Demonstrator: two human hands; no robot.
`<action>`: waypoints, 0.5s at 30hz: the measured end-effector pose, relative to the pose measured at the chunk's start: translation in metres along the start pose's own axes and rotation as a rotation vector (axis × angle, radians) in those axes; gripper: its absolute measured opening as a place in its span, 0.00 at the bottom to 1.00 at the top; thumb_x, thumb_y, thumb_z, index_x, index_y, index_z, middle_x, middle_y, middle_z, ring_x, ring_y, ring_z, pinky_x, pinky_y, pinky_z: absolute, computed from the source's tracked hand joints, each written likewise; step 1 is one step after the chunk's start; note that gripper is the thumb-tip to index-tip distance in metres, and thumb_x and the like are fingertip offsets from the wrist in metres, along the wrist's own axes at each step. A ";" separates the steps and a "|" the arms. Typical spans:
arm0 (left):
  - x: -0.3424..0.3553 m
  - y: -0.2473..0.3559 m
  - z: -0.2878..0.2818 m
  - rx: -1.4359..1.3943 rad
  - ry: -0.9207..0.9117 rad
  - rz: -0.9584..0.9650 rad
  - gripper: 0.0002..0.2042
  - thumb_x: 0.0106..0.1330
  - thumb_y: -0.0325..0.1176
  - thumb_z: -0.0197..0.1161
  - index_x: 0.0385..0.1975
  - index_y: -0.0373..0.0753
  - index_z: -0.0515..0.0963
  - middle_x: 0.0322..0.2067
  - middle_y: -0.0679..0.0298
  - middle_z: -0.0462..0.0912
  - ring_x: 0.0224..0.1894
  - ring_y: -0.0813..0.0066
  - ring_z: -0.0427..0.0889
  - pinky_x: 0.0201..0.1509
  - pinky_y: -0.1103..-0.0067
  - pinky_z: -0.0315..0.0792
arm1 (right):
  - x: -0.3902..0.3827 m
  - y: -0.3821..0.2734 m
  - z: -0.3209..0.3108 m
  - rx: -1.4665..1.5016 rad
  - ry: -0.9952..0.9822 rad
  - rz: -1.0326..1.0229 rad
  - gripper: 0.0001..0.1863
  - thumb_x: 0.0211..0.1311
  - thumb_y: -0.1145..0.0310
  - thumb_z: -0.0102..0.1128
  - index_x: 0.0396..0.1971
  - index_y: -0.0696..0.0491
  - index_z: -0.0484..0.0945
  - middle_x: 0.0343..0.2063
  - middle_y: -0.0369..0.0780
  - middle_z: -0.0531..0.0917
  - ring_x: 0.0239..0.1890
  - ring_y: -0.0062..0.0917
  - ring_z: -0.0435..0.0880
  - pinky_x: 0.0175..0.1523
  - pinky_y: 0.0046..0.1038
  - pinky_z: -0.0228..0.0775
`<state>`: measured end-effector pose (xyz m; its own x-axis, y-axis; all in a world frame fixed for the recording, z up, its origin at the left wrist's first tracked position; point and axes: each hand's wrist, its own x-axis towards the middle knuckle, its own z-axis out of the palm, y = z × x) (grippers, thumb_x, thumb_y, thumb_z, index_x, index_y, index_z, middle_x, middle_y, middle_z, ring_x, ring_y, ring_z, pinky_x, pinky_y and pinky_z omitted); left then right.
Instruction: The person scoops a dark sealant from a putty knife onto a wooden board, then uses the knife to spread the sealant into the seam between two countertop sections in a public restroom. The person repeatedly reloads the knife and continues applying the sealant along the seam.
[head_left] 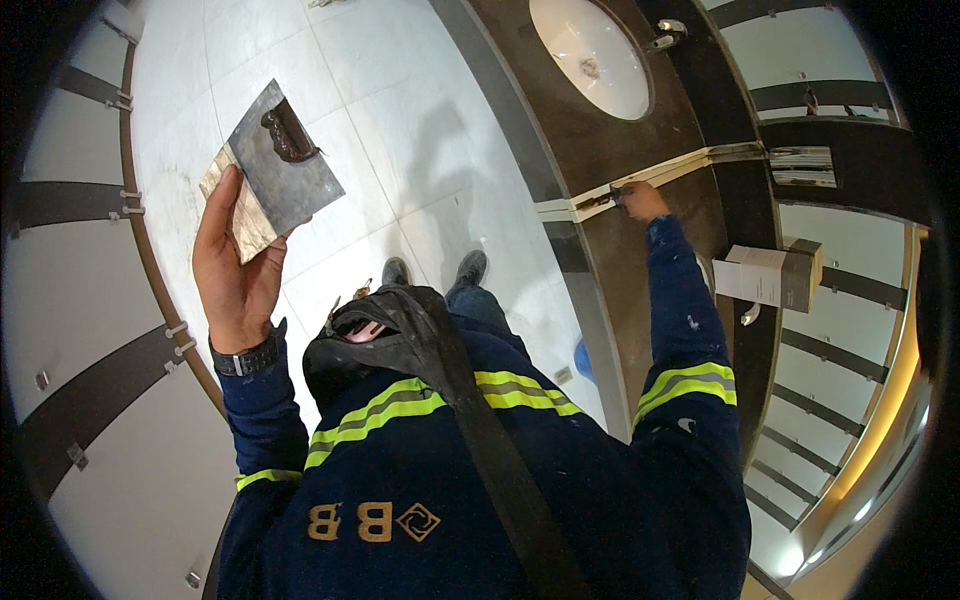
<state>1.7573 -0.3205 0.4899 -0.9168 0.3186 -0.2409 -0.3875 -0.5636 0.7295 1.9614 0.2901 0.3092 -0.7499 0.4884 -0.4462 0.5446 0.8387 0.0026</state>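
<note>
My left hand (238, 295) is raised over the floor at the left, gripping a square grey metal plate (300, 190) by its tan-taped edge. The thumb lies on top of that edge. A thick blob of dark brown paste (288, 134) clings near the plate's far corner. Over at the right, my right hand (645, 201) is closed on a small flat dark tool (615, 192), partly hidden by the fingers. The tool is at the seam between two strips of pale masking tape (682, 164) running across the dark brown countertop (650, 270). Dark paste shows along the seam by the tool.
A white oval sink (590, 60) with a chrome faucet (668, 35) is set into the counter beyond the tape. An open cardboard box (765, 277) stands by the mirror. A black bag (375, 325) hangs across my front. Cubicle doors (90, 260) line the left.
</note>
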 end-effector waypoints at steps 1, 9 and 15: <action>0.000 0.001 -0.001 0.015 -0.003 0.004 0.20 0.79 0.35 0.52 0.64 0.31 0.68 0.55 0.49 0.81 0.53 0.63 0.86 0.52 0.69 0.87 | -0.006 -0.009 0.000 0.061 -0.003 0.043 0.21 0.60 0.65 0.61 0.51 0.59 0.84 0.43 0.51 0.87 0.39 0.40 0.87 0.49 0.38 0.79; 0.008 0.005 -0.005 -0.102 -0.003 -0.088 0.21 0.79 0.32 0.51 0.67 0.29 0.65 0.62 0.48 0.74 0.57 0.56 0.83 0.57 0.67 0.86 | -0.035 -0.052 -0.003 0.094 -0.063 0.087 0.20 0.63 0.57 0.57 0.48 0.52 0.86 0.52 0.51 0.84 0.53 0.48 0.83 0.59 0.42 0.76; 0.009 0.008 -0.010 -0.053 -0.079 -0.048 0.20 0.79 0.34 0.51 0.66 0.31 0.68 0.59 0.49 0.78 0.56 0.59 0.84 0.53 0.67 0.87 | -0.053 -0.081 0.010 0.070 0.038 0.073 0.19 0.62 0.60 0.57 0.49 0.50 0.86 0.51 0.49 0.85 0.53 0.47 0.84 0.59 0.42 0.75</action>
<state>1.7455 -0.3293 0.4872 -0.8875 0.4039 -0.2219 -0.4371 -0.5855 0.6827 1.9609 0.1943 0.3240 -0.7203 0.5576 -0.4125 0.6222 0.7823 -0.0289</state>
